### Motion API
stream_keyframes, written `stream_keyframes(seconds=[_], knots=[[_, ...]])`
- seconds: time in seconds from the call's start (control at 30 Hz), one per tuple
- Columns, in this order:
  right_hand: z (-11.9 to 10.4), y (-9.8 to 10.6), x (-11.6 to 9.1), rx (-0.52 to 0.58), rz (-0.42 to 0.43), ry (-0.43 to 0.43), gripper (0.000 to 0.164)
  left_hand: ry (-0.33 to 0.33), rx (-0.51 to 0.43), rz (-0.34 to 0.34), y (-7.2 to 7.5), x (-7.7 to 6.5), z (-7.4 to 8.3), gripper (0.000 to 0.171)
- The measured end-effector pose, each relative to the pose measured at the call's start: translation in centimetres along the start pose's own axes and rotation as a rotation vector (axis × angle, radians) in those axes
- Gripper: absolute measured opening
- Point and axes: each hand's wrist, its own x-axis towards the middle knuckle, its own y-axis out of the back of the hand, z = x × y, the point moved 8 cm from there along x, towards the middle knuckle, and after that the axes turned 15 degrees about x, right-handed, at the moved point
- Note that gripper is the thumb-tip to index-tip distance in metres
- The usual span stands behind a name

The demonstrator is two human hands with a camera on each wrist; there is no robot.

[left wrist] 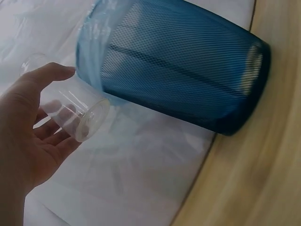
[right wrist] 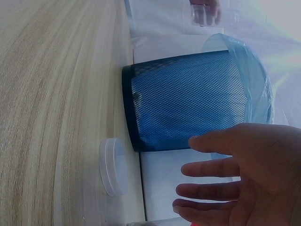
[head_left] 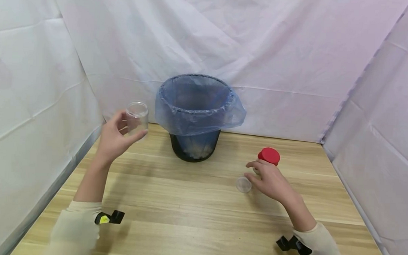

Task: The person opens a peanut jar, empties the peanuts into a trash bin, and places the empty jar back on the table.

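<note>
Up at the left, my left hand (head_left: 114,137) holds a clear, lidless jar (head_left: 137,119), thumb on one side and fingers on the other. The left wrist view shows the jar (left wrist: 77,110) see-through, with nothing visible inside. My right hand (head_left: 268,178) hovers over the table with its fingers apart and nothing held. A flat clear lid (head_left: 243,184) lies by its thumb, and the same lid (right wrist: 113,167) lies on the wood in the right wrist view. Just behind the right hand stands a container with a red cap (head_left: 269,155); the hand hides most of its body.
A black mesh bin (head_left: 193,157) lined with a blue plastic bag (head_left: 197,123) stands at the back middle of the wooden table (head_left: 174,209). White cloth sheets (head_left: 277,51) hang behind the table and along both sides.
</note>
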Motion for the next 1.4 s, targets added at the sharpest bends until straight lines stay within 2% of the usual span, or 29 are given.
stream_keyframes(seconds=[0.27, 0.37, 0.67, 0.93, 1.17, 1.4], knots=[[0.1, -0.1, 0.0, -0.004, 0.000, -0.002, 0.032, 0.026, -0.005, -0.031, -2.9, -2.1, -3.8, 0.057], [0.0, -0.1, 0.0, -0.002, -0.004, -0.002, 0.032, 0.034, 0.030, -0.045, -3.9, -2.7, -5.3, 0.058], [-0.1, -0.1, 0.1, 0.002, -0.003, 0.004, 0.032, 0.080, 0.053, -0.147, -6.2, -4.2, -8.8, 0.058], [0.1, 0.1, 0.0, -0.009, 0.004, 0.002, 0.032, 0.132, 0.022, -0.205, -7.4, -5.1, -10.6, 0.060], [0.1, 0.1, 0.0, -0.002, 0.005, 0.002, 0.033, 0.156, 0.093, -0.223, -7.7, -5.3, -11.6, 0.062], [0.0, 0.3, 0.0, -0.014, 0.013, 0.009, 0.033, 0.153, 0.092, -0.258, -7.9, -5.2, -12.1, 0.063]])
